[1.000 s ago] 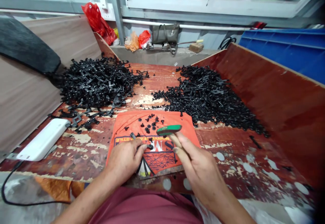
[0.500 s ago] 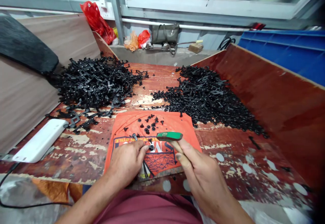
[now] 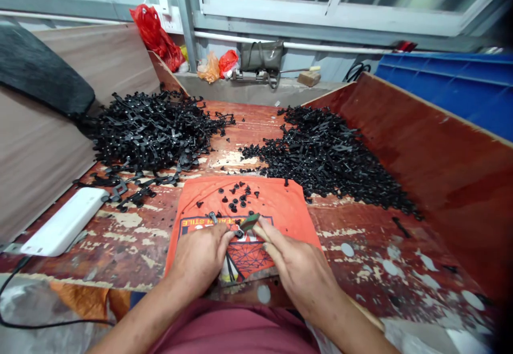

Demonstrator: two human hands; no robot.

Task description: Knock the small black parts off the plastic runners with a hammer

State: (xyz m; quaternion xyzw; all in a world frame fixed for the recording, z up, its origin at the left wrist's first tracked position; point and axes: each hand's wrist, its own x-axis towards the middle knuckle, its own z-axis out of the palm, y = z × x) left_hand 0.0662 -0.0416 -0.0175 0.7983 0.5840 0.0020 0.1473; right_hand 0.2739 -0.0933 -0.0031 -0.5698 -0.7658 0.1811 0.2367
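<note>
Head view, all places given from the orange cloth [image 3: 276,204].

- The bench [image 3: 352,225], red and worn with pale patches, carries the cloth near its near edge.
- A left board [image 3: 60,151] and a right board [image 3: 433,151] stand well to either side of the cloth and wall the bench.
- A blue bin [image 3: 449,86] lies beyond the right board, far right of the cloth.
- The left pile [image 3: 148,129] of black plastic pieces lies beyond the cloth's far left corner. A few strays reach almost to the cloth's edge.
- The right pile [image 3: 324,156] of similar pieces lies beyond the far right corner, its near fringe just beside the cloth.
- A white box [image 3: 64,228] lies flat, well to the left of the cloth.
- The right hand [image 3: 300,274] is at the cloth's near right part, closed around the wooden handle of the hammer [image 3: 249,222].
- The left hand [image 3: 198,258] rests on the cloth's near left part. Thumb and fingertips pinch the part [image 3: 239,233], a small black piece, down onto the cloth.
- The hammer's green head is tilted over the cloth's middle, just beside the part. Whether it touches the part cannot be told.
- Loose black studs [image 3: 238,196] are scattered on the far half of the cloth.
</note>
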